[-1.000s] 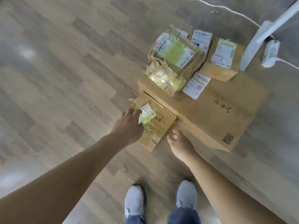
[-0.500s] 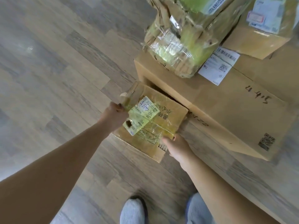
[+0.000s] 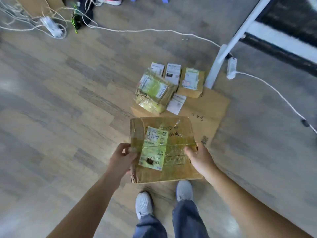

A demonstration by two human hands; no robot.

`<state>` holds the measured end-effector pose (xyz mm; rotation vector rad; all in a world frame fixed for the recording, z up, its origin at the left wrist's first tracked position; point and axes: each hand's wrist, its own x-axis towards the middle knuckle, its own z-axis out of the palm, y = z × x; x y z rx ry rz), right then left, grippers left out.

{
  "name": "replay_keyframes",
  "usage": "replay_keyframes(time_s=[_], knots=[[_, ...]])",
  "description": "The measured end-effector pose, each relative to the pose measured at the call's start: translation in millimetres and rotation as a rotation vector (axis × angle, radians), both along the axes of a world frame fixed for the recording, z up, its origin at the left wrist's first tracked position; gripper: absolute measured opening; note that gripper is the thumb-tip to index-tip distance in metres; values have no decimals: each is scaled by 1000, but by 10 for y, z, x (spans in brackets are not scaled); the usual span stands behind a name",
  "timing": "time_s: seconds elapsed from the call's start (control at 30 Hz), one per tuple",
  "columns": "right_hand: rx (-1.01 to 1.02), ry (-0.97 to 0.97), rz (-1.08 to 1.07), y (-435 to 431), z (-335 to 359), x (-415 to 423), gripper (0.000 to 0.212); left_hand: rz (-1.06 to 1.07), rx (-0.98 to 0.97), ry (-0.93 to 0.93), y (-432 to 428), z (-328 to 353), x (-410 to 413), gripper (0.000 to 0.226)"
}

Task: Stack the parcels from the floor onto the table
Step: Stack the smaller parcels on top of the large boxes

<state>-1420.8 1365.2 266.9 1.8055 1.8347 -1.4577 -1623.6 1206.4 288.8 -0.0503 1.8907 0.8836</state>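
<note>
While left hand (image 3: 121, 160) and right hand (image 3: 199, 158) hold it, parcel (image 3: 176, 134) looks taped.

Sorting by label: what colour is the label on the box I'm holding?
Pale green with dark print; the label on the box shows best in head view.

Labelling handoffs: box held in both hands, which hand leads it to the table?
Right, likely. The right hand holds the box edge facing the white table leg; left hand holds the opposite edge.
</note>
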Motion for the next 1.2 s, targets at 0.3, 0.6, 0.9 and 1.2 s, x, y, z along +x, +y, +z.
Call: replay_keyframes(time_s=[0.3,0.6,0.9,1.2], knots=[[237,89,-259,304,2607,882,19,-186,341,39,649,2282,588,19],[458,249,-459,821,4123,2285,11,-434,578,161,1626,3710,1839,16],[526,448,-683,1521,4981,4330,45,-488,703,287,2615,4575,3801,28],[434,634,-652,2108,5444,5727,37,-443,750,444,3414,5019,5186,19]])
